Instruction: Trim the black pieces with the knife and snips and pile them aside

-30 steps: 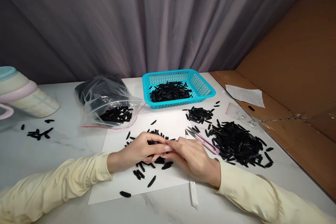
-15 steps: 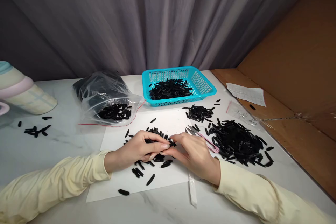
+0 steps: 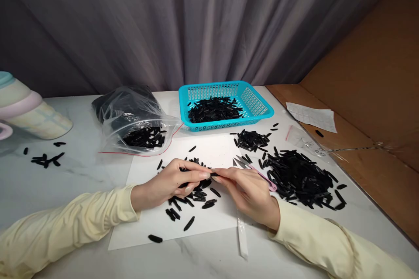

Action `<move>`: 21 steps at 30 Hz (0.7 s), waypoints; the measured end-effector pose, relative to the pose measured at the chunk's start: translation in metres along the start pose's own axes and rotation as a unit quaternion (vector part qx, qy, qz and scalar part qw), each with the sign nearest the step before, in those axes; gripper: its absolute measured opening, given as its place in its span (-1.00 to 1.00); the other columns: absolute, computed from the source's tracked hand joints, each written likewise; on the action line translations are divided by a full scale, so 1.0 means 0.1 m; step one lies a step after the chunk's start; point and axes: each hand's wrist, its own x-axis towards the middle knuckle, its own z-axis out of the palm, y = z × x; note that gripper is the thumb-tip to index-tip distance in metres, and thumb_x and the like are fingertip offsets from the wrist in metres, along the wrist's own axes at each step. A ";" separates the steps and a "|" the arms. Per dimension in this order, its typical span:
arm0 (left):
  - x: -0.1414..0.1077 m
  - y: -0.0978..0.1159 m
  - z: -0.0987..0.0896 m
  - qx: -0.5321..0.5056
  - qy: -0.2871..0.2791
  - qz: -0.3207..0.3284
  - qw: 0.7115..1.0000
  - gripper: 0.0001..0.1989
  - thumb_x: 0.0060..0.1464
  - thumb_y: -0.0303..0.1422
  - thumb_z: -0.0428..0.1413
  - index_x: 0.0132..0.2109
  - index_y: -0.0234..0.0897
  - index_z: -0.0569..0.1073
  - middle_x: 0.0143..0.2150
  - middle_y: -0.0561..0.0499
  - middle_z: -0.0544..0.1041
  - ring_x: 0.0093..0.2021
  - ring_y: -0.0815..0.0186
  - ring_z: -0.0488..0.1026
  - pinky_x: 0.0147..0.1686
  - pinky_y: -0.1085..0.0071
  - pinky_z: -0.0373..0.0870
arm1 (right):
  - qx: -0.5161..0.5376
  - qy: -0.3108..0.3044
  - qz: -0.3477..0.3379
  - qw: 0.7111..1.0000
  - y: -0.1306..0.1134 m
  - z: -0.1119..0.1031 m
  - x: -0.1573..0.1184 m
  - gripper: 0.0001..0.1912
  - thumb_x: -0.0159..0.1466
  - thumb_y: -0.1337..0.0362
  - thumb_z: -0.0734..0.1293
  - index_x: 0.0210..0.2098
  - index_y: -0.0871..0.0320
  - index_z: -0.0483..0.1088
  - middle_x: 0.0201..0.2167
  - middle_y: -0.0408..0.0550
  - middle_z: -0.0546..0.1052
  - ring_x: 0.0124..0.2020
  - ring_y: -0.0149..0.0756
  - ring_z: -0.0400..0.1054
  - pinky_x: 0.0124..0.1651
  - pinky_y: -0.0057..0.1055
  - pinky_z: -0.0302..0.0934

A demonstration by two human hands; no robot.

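Between the fingertips of both hands is a small black strip [image 3: 213, 175], held level above a white sheet [image 3: 137, 231]. My left hand [image 3: 175, 179] pinches its left end with thumb and forefinger. The other end is pinched by my right hand [image 3: 247, 187], whose remaining fingers are curled. Beneath the hands, a loose heap of similar black strips [image 3: 199, 196] lies on the sheet, partly hidden by my left hand. Pink-handled scissors or snips [image 3: 268, 181] lie just beyond my right hand, and a white-wrapped narrow item [image 3: 241, 237] is below its wrist.
A blue basket [image 3: 229, 126] of black strips stands at the back. Left of it lies an open zip bag [image 3: 144, 137] of strips. A large strip pile [image 3: 299, 178] and a smaller one [image 3: 252, 140] are at right. A pastel tumbler [image 3: 36, 109] stands far left.
My fingertips have drawn closer together and now grip both ends of a strip; my right thumb and forefinger have closed. The whole view has shifted slightly.
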 end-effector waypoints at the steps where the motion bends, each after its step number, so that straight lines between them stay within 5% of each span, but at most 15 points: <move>1: 0.00 -0.01 -0.01 -0.006 -0.002 0.000 1.000 -0.78 0.02 -0.32 0.15 -0.24 -0.39 0.55 -0.74 0.23 0.04 -0.73 0.60 -0.16 -0.71 0.54 -0.25 | -0.002 0.005 0.001 1.000 0.00 0.00 0.00 -0.88 0.30 0.43 0.23 -0.16 0.19 0.33 -0.41 -0.07 0.56 -0.45 -0.39 0.45 -0.43 -0.49 0.28; 21: 0.00 -0.03 -0.03 -0.043 0.000 0.008 0.999 -0.81 0.02 -0.32 0.18 -0.30 -0.39 0.55 -0.74 0.23 0.06 -0.73 0.63 -0.13 -0.73 0.57 -0.24 | -0.033 -0.012 -0.014 0.999 0.01 -0.01 0.01 -0.88 0.28 0.38 0.29 -0.18 0.27 0.37 -0.51 -0.08 0.52 -0.56 -0.41 0.39 -0.49 -0.47 0.19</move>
